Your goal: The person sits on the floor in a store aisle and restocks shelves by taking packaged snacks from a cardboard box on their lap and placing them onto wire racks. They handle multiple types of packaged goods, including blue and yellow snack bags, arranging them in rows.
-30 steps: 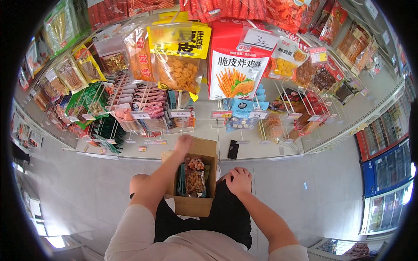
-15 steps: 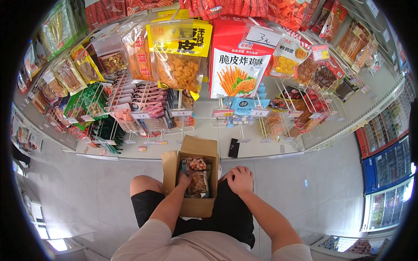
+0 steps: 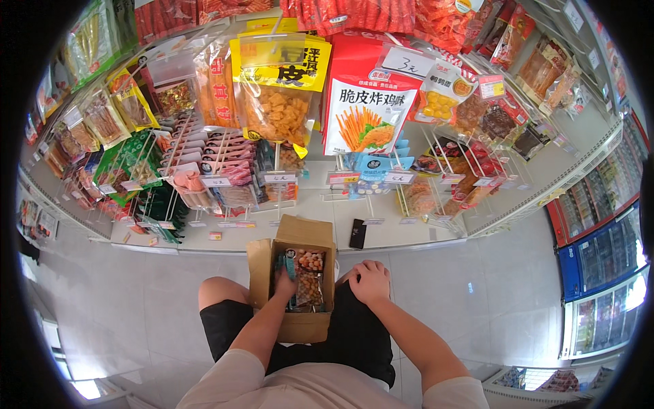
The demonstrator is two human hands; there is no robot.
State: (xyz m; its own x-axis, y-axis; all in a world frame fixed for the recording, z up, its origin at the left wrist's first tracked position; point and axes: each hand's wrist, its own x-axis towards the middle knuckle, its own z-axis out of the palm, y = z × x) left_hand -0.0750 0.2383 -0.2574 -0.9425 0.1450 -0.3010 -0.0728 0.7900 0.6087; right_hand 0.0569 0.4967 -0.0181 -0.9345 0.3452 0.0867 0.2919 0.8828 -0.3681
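An open cardboard box point(image 3: 303, 328) rests between my thighs, its flaps folded out. Into its left side reaches my left hand point(image 3: 285, 282), closed on the edge of a teal-trimmed snack packet point(image 3: 291, 262); part of the fingers is hidden. Beside that hand, a clear-fronted packet of brown, nut-like pieces point(image 3: 310, 286) lies in the box. My right hand point(image 3: 370, 281) lies over my right knee with its fingers bent down, holding nothing.
Ahead stands a shelf rack with a white base point(image 3: 409, 234) and hooks of hanging snack bags, including a large red-and-white bag point(image 3: 371, 102) and a yellow bag point(image 3: 279, 88). A black phone-like object point(image 3: 357, 233) lies on the base. A blue crate point(image 3: 571, 273) stands far right.
The whole view has shifted slightly. In the box, my left hand has tilted the teal-trimmed packet, so more of it shows. My right hand stays on the knee.
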